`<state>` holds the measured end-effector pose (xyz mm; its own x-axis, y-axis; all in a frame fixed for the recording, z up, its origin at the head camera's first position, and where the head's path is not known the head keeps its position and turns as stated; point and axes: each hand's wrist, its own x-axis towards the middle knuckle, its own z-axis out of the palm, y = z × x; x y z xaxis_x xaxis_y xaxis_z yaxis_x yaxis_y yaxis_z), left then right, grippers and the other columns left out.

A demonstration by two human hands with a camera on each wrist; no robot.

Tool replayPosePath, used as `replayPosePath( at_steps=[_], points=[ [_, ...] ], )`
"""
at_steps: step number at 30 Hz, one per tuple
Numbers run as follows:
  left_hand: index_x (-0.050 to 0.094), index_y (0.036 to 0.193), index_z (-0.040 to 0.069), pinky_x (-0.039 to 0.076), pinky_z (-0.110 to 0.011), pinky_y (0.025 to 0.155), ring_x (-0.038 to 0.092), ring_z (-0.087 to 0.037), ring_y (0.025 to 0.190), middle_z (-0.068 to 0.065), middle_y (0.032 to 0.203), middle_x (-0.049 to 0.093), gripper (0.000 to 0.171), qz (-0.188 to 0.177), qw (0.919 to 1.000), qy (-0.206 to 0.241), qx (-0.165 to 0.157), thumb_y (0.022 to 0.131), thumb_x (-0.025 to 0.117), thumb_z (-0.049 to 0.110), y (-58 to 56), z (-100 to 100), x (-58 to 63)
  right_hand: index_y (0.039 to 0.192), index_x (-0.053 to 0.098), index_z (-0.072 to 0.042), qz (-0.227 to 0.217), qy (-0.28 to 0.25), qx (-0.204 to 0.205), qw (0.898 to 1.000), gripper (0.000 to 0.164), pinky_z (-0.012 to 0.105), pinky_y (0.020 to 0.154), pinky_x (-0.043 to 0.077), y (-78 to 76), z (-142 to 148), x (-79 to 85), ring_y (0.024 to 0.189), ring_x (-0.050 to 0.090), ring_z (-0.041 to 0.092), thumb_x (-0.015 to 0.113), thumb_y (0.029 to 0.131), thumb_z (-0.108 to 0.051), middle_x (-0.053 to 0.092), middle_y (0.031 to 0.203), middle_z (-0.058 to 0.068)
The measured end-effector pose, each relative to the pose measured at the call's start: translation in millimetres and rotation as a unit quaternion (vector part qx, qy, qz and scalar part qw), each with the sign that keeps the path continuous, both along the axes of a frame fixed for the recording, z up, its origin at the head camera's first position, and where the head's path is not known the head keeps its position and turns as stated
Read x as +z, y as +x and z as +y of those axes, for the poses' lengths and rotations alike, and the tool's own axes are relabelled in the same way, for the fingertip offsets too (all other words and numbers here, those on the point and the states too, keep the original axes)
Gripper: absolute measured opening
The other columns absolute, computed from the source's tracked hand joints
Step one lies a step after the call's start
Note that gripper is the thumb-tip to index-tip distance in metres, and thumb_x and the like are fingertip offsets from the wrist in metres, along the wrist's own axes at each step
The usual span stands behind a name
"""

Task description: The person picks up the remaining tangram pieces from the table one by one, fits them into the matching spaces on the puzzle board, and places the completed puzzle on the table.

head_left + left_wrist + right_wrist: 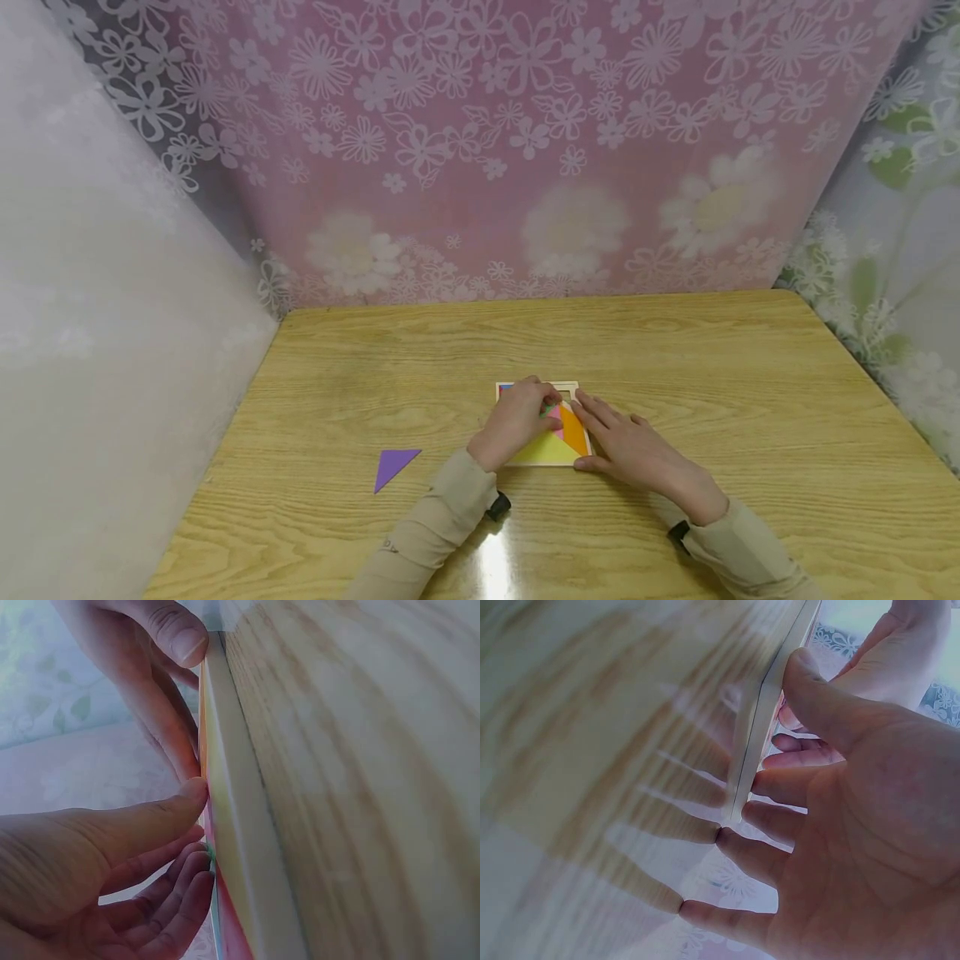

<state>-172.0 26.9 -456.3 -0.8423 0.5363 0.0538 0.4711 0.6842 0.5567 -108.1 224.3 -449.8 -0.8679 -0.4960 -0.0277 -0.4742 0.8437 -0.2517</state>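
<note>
A tangram puzzle in a pale wooden frame (498,417) lies on the table. Its yellow piece (542,452), orange piece (573,431) and pink piece (557,414) show, with bits of blue, red and green. Over the board my left hand (521,417) bends its fingers, their tips at the green piece and the thumb at the pink one; I cannot tell whether they pinch a piece. My right hand (633,446) spreads fairly straight fingers along the frame's right side, thumb at the near corner. A purple triangle (394,467) lies apart, left of the left arm.
The wood-grain table (360,383) reaches to a pink flowered curtain (450,167) at the back. A pale wall or sheet (112,333) borders the left side, and a leafy patterned curtain (885,275) the right. Both sleeves carry a dark wrist device (498,506).
</note>
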Motion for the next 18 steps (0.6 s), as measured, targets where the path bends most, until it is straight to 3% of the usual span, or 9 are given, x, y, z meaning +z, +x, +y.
replayPosePath(
  at_steps=[9, 18],
  points=[
    [0.075, 0.107, 0.012, 0.05, -0.016, 0.068, 0.061, -0.007, 0.075, 0.001, 0.094, 0.071, 0.012, 0.07, 0.9962, 0.034, 0.04, 0.097, 0.071, 0.017, -3.7, -11.0, 1.8, 0.154, 0.038, 0.001, -0.013, -0.003, 0.0, 1.0, 0.08, 0.074, 0.096, 0.04, -0.7, -1.4, 0.0, 0.139, 0.045, 0.043, 0.067, 0.095, -0.045, 0.032, 0.162, 0.021],
    [0.075, 0.103, 0.01, 0.048, -0.018, 0.063, 0.06, -0.01, 0.072, 0.0, 0.089, 0.072, 0.009, 0.069, 0.9932, 0.069, 0.063, 0.096, 0.072, 0.014, 2.1, -33.7, 13.4, 0.154, 0.038, 0.001, -0.016, -0.006, -0.007, 1.0, 0.081, 0.075, 0.097, 0.039, -0.4, -0.4, -0.1, 0.139, 0.044, 0.042, 0.069, 0.094, -0.045, 0.033, 0.161, 0.021]
  ],
)
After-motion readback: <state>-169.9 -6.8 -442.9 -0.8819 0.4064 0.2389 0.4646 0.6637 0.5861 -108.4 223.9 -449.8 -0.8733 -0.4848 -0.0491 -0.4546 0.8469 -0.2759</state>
